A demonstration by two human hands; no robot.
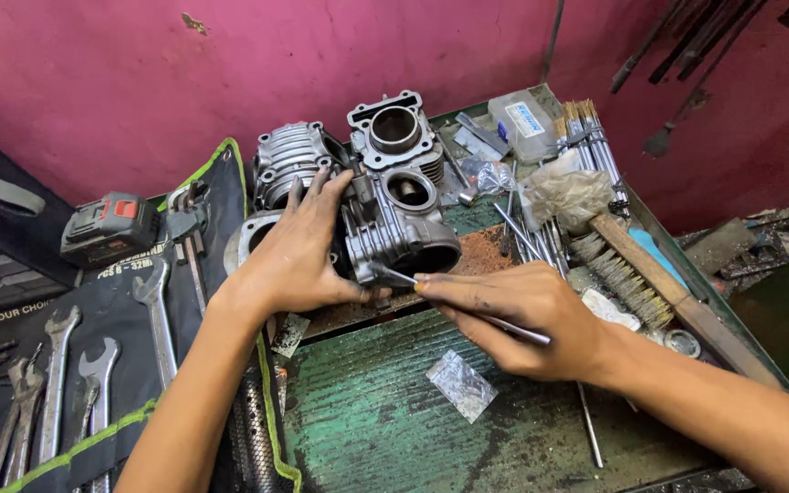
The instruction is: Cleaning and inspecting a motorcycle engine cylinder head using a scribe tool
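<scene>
A grey finned engine cylinder head (394, 228) lies on the green metal tray (367, 411). My left hand (299, 251) is spread over its left side and grips it, thumb against the lower edge. My right hand (518, 319) pinches a thin metal tool (468, 306) like a pen. The tool's tip touches the head's lower front corner, close to my left thumb.
Behind the head stand a cylinder block (396, 135) and a finned cover (287, 160). A tool roll with several spanners (75, 365) lies left, beside a power tool battery (107, 228). A wire brush (632, 274), metal rods (595, 146) and a small plastic bag (461, 383) lie right.
</scene>
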